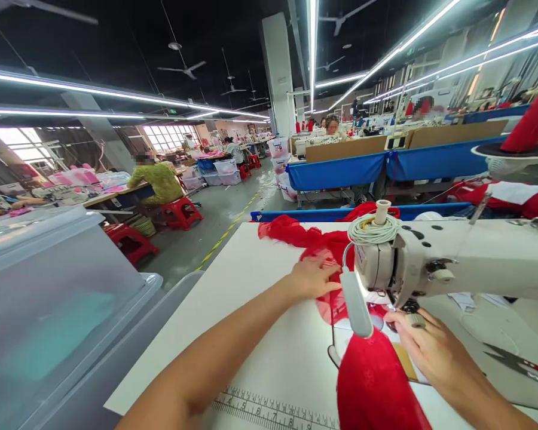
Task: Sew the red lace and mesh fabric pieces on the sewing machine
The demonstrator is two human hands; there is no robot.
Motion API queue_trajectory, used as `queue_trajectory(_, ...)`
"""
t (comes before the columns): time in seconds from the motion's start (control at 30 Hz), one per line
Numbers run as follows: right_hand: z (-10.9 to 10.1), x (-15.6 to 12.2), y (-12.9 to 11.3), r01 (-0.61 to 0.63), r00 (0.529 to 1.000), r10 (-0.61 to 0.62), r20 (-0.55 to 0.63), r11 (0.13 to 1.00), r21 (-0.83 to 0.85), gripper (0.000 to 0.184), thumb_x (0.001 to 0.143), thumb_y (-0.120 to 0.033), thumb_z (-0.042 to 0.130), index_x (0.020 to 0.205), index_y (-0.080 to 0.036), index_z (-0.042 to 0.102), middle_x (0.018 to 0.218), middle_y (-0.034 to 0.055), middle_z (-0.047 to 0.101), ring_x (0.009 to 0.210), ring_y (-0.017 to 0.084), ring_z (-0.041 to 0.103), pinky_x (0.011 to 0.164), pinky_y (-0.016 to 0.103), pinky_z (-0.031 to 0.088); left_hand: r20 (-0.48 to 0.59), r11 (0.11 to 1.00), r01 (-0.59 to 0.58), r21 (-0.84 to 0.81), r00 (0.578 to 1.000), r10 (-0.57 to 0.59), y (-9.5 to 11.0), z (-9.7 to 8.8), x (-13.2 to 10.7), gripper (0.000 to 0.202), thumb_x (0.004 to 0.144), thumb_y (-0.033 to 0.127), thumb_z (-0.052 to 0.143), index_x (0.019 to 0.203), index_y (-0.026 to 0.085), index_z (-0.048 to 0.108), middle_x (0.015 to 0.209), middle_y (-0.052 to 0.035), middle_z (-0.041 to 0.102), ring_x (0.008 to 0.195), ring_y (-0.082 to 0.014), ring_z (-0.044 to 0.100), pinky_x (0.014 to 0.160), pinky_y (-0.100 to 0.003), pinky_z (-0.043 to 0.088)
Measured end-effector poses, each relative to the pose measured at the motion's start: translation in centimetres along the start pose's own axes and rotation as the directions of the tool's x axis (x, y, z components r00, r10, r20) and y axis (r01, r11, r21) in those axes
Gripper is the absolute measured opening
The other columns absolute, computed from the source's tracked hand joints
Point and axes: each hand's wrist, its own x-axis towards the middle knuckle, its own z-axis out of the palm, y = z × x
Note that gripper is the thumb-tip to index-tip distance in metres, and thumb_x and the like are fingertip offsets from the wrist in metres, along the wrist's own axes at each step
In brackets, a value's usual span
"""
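Note:
My left hand (312, 278) lies on a piece of sheer red fabric (329, 313) left of the sewing machine (379, 263), its fingers spread and pressing down. My right hand (424, 340) is at the needle area, with thumb and fingertips closed at the red fabric's edge; machine parts hide some of the fingers. A denser red part of the fabric (372, 382) hangs over the table's near side. More bunched red fabric (291, 232) trails to the back. A small grey lamp (357, 304) on the machine head covers part of the sewing spot.
A printed ruler (273, 411) runs along the near edge of the white table (233, 352). Black thread snips (520, 364) lie at right. Lidded plastic bins (63, 310) stand at left. A red thread cone (531, 125) is at upper right. A person in a green top (159, 179) sits across the aisle.

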Motion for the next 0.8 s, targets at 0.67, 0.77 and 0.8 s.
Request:
queue_trajectory(0.67,-0.3,0.4,0.2,-0.187,0.979,0.185,0.086,0.982,0.015,0.031,0.093,-0.025,0.034,0.088,-0.023,0.064,0.081,0.0083,0.068,0.082,0.024,0.066,0.069,0.035,0.053,-0.385,0.972,0.233,-0.025,0.895,-0.225,-5.6,-0.7,2.1,0.051,0.095,0.016,0.031,0.145,0.015,0.039,0.151,-0.0147,0.038,0.138,-0.0266,0.036,0.116,-0.048,0.025)
queue_trajectory(0.77,-0.5,-0.1,0.0,-0.238,0.971,0.237,0.023,0.971,0.011,0.029,0.091,-0.025,0.036,0.093,-0.022,0.064,0.089,0.0096,0.068,0.086,0.024,0.066,0.072,0.035,0.052,-0.321,0.994,0.087,-0.063,0.942,-0.102,-2.3,0.0,-4.1,0.034,0.090,0.013,0.042,0.122,0.018,0.055,0.126,-0.0100,0.057,0.114,-0.0220,0.055,0.097,-0.036,0.045)
queue_trajectory(0.8,-0.7,-0.2,-0.2,-0.256,0.967,0.256,0.013,0.967,0.009,0.028,0.091,-0.027,0.036,0.091,-0.022,0.064,0.090,0.0097,0.069,0.087,0.025,0.066,0.072,0.035,0.052,-0.275,0.997,0.031,-0.076,0.960,-0.051,-1.1,0.4,-6.6,0.024,0.090,0.014,0.046,0.109,0.020,0.059,0.113,-0.0064,0.062,0.103,-0.0202,0.059,0.090,-0.033,0.048)
